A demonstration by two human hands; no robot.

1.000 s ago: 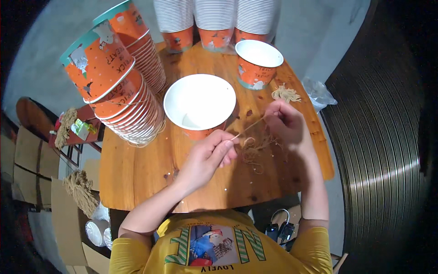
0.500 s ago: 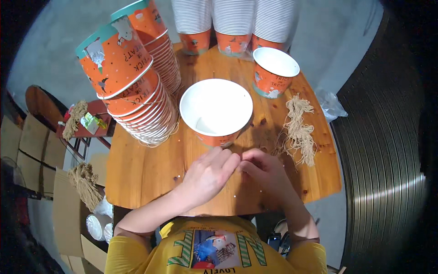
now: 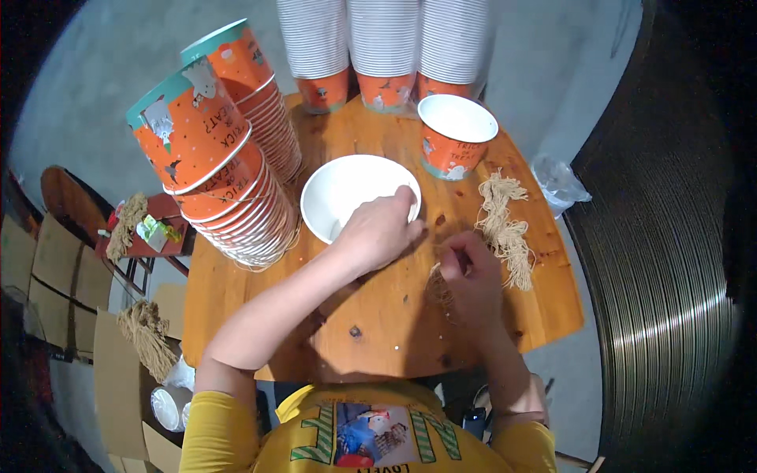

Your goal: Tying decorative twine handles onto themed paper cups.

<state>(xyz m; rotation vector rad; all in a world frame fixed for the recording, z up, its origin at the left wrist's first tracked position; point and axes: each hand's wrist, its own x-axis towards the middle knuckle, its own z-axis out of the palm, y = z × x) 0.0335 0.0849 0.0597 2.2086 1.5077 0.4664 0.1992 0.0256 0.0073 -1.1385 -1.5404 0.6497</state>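
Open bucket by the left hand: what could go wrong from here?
The left hand is at the rim of the open bucket, so an uneven push might tip or slide it. Loose twine shows beside the right hand and could snag or tangle. The tall bucket stack stands close to the open bucket; a sideways bump might topple it.

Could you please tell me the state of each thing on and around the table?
Front tub: upright, open-topped
Rear tub: upright, open-topped
Left stacks: nested, upside down
Back stacks: nested, upright
String bundle: loose, lying on the table
Plastic bag: crumpled
Cardboard box: open
Left hand: at the front tub's rim
Right hand: fingers curled, grip unclear
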